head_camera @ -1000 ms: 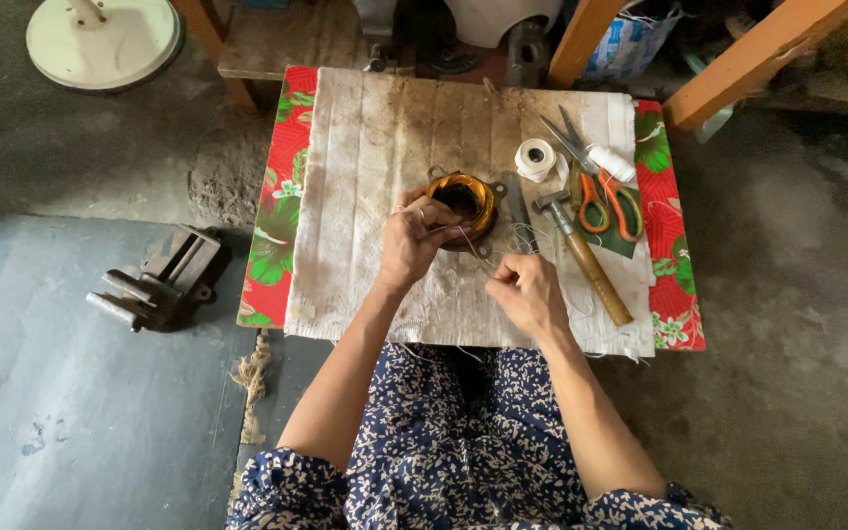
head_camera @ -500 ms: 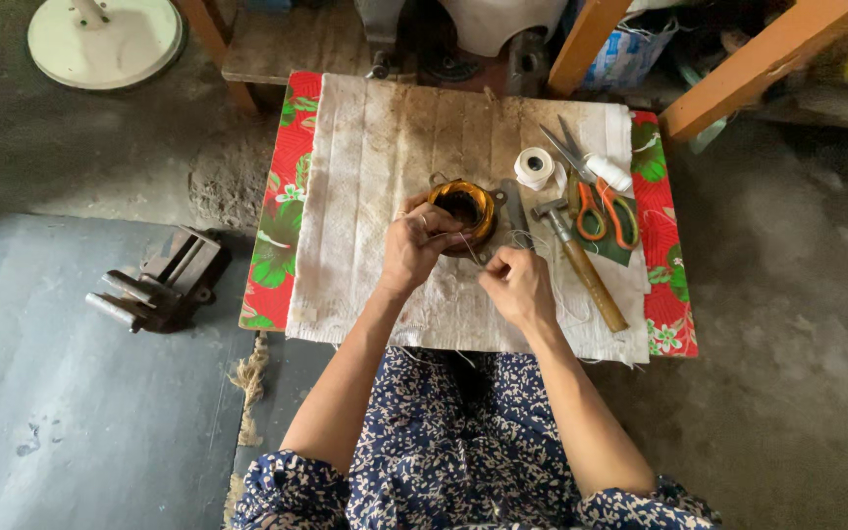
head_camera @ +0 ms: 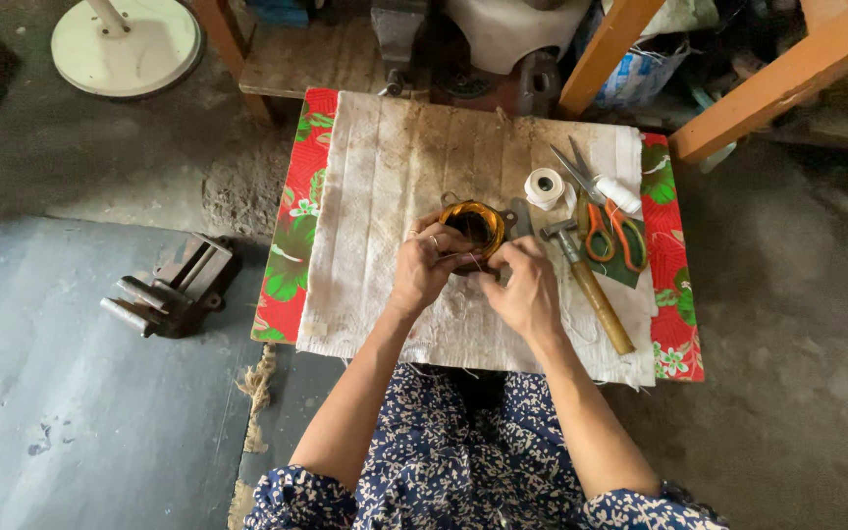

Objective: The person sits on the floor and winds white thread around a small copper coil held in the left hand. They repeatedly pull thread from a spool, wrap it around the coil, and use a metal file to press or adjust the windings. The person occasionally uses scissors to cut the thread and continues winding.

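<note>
My right hand [head_camera: 525,291] has come in from lower down and now meets my left hand [head_camera: 431,263] at the near edge of the copper ring [head_camera: 473,228]. The ring sits on the white cloth [head_camera: 395,186], just left of the hammer [head_camera: 586,280]. The thin wire could slip, kink or poke a finger if I pull too hard. Both hands are pinched nearly shut; the left touches the ring, and the right seems to hold fine wire, too thin to see for sure.

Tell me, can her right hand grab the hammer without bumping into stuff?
Probably yes. The right hand sits just beside the hammer, whose wooden handle lies bare on the cloth. Only the orange scissors lie nearby, on the handle's far side.
</note>
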